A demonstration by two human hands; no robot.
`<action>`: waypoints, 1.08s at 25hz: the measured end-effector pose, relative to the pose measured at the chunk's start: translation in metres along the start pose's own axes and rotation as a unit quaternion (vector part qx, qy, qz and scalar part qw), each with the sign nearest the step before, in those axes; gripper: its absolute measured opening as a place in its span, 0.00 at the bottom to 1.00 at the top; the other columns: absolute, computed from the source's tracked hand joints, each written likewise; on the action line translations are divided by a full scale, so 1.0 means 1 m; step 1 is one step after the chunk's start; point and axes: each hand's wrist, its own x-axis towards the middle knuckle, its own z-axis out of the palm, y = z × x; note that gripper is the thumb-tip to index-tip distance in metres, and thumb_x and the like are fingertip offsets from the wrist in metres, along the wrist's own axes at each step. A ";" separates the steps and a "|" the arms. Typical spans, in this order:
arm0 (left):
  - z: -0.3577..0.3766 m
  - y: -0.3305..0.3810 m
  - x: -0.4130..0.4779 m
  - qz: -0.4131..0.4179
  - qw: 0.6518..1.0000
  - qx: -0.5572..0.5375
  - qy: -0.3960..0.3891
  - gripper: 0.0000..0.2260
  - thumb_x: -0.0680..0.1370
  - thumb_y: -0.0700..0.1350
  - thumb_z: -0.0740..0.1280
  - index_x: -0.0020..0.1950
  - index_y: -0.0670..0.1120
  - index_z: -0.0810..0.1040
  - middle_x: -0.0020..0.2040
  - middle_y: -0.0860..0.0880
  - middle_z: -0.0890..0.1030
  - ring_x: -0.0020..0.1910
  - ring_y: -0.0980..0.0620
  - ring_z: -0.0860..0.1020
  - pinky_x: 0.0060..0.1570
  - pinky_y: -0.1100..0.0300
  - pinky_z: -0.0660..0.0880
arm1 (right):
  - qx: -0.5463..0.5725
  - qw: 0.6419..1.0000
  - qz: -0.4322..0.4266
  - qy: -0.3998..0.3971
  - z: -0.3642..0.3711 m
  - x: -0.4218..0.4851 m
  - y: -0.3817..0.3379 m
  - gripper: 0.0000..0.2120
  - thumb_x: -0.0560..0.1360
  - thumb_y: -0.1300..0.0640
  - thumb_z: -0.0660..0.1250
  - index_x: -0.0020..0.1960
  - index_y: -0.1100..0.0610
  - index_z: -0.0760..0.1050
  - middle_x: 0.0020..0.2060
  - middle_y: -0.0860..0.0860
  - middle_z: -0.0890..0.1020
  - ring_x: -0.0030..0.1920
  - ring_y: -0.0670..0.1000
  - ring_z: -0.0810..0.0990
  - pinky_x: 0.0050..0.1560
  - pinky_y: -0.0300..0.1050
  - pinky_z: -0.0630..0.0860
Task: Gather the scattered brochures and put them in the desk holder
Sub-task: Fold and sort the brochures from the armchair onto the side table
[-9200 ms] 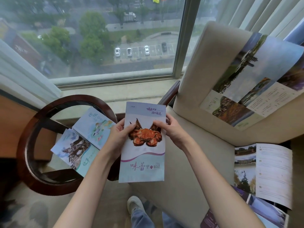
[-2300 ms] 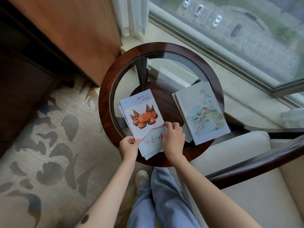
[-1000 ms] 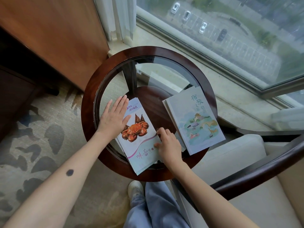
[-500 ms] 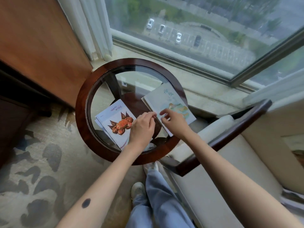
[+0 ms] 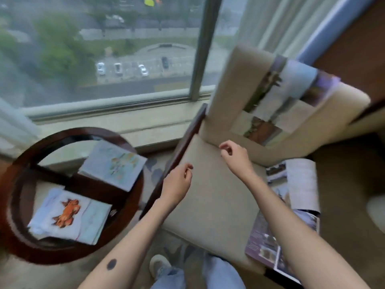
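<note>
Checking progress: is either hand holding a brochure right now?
No: left hand and right hand hang empty above the beige upholstered armchair cushion.

place: high-rise hotel-like room | cues: armchair [image 5: 210, 197], round side table [image 5: 133, 205], window [image 5: 104, 49] over parking lot

The left hand [image 5: 177, 184] and right hand [image 5: 235, 157] are hovering, holding nothing, over the bare middle of the armchair seat [image 5: 210, 207], where open room is lying. The dark wooden armrest [image 5: 186, 142] is standing as a rail between seat and round glass counter [image 5: 62, 254]. The backrest [image 5: 233, 84] is closing the far side (an unfolded brochure [image 5: 285, 97] is draped on it). An open brochure [image 5: 302, 180] and a purple brochure [image 5: 262, 249] are crowding the seat's right edge. A crab brochure [image 5: 68, 213] and a landscape booklet [image 5: 114, 163] are taking up much of the counter's glass.
</note>
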 end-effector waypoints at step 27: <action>0.380 0.145 -0.007 0.198 0.870 0.242 -0.381 0.16 0.79 0.48 0.61 0.66 0.48 0.71 0.63 0.46 0.76 0.64 0.46 0.69 0.61 0.53 0.64 | -0.059 0.974 0.212 -0.054 -0.127 -0.081 0.397 0.10 0.76 0.59 0.63 0.56 0.53 0.76 0.54 0.51 0.78 0.59 0.54 0.70 0.62 0.49 0.64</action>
